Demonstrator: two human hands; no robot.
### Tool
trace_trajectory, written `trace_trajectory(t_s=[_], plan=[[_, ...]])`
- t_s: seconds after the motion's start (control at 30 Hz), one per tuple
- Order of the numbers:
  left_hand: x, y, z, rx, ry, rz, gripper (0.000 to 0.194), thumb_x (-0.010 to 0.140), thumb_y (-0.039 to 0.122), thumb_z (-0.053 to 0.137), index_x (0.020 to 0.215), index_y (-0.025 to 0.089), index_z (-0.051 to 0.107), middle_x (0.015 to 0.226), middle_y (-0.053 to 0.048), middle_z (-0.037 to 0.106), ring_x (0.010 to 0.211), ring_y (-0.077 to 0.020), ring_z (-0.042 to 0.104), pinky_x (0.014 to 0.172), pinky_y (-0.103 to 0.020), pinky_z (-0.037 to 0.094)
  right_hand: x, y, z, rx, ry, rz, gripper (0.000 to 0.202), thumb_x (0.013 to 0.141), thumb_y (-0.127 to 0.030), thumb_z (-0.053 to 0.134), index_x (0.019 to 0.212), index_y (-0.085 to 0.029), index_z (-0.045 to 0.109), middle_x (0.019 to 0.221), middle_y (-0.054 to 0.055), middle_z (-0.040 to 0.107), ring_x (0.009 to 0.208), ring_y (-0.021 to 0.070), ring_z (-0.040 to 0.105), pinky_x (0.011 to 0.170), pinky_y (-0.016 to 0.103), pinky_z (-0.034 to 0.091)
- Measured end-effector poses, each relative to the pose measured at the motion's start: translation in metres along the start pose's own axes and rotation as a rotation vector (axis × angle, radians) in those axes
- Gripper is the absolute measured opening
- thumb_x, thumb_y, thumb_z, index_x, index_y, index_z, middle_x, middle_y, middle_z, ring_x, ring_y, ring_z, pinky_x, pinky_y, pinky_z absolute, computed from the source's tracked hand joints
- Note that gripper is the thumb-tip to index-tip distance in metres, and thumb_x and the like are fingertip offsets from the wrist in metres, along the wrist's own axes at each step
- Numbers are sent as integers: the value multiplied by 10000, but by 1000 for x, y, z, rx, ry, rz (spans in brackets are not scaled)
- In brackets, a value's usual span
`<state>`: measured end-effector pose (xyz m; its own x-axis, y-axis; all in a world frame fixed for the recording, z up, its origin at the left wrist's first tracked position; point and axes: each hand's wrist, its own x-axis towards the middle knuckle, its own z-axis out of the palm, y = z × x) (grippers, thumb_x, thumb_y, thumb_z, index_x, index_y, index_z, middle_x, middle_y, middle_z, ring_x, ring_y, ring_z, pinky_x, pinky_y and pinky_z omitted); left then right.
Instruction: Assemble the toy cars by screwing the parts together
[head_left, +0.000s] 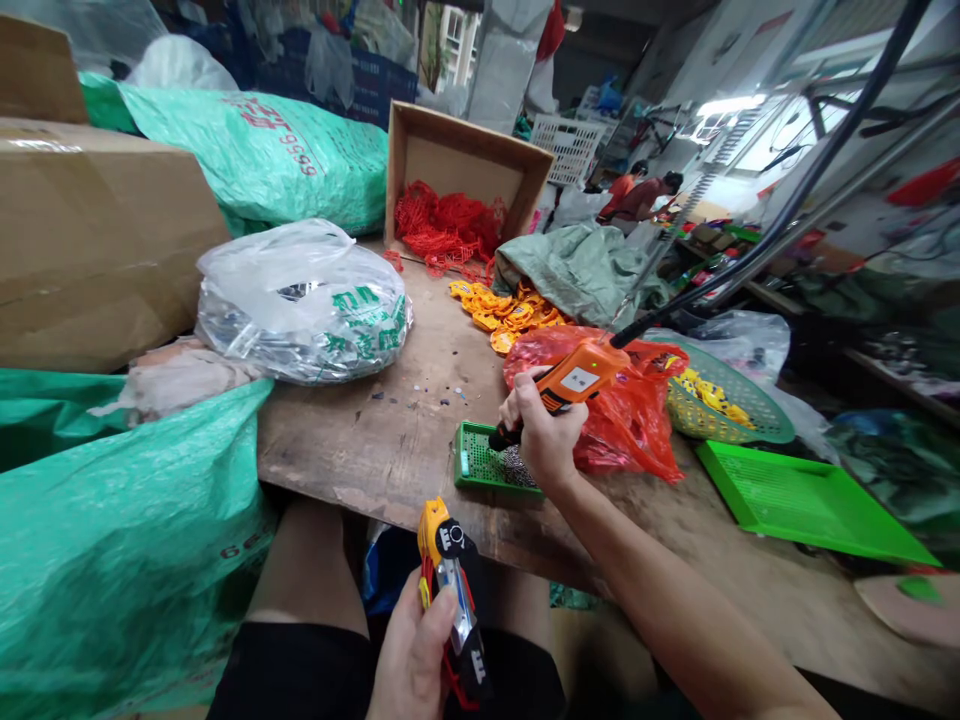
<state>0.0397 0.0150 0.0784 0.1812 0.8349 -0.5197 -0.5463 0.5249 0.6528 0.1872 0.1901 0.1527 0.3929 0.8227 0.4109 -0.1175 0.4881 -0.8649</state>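
My right hand (553, 435) is wrapped round an orange and black electric screwdriver (592, 365) hung from a black cable. Its dark tip points down into a small green perforated basket (469, 483), above small metal screws (517, 467); whether it touches them I cannot tell. Low in front of my lap, my left hand (412, 640) grips a plastic toy piece (454, 560) coloured yellow, black, red and silver. The thumb lies along its silver middle, and part of the piece is hidden by the fingers.
Behind the screwdriver lies a red plastic bag (630, 430). Orange-yellow parts (517, 310) are heaped farther back, near a box (469, 150) of red parts. A clear-wrapped bundle (300, 300) stands left. At right are a green tray (817, 500) and a basket (772, 415) with yellow parts. Two people sit in back.
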Motion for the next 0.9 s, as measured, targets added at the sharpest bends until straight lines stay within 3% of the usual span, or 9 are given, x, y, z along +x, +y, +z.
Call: trace_trajectory(t_s=[0.27, 0.47, 0.7, 0.9], plan=[[-1, 2, 2, 44, -3, 26, 532, 795, 627, 766, 1096, 193, 705, 741, -16, 639, 664, -176, 544, 627, -283, 462, -2, -19, 0, 4, -2, -32, 311, 836, -406, 801, 866, -217, 555, 503, -124, 446, 379, 62, 397, 394, 213, 383], [-3, 4, 3, 91, -14, 91, 478, 816, 643, 745, 950, 187, 691, 775, 1, 590, 697, -150, 491, 679, -265, 449, -15, -56, 5, 28, -35, -40, 306, 840, -336, 814, 815, -232, 527, 478, -128, 421, 366, 68, 374, 390, 220, 362], [1, 3, 0, 172, -51, 139, 465, 873, 642, 679, 979, 191, 644, 793, 17, 558, 701, -143, 445, 683, -262, 428, -64, -117, 0, 59, -189, 103, 319, 947, -309, 719, 738, -233, 490, 473, -111, 408, 365, 69, 354, 427, 228, 387], [-1, 7, 1, 182, -87, 154, 450, 905, 609, 650, 1041, 181, 626, 859, -4, 601, 768, -160, 495, 719, -277, 446, -107, -129, 0, 102, -324, 76, 112, 1007, -262, 620, 901, -272, 586, 495, -116, 413, 394, 89, 367, 482, 252, 442]])
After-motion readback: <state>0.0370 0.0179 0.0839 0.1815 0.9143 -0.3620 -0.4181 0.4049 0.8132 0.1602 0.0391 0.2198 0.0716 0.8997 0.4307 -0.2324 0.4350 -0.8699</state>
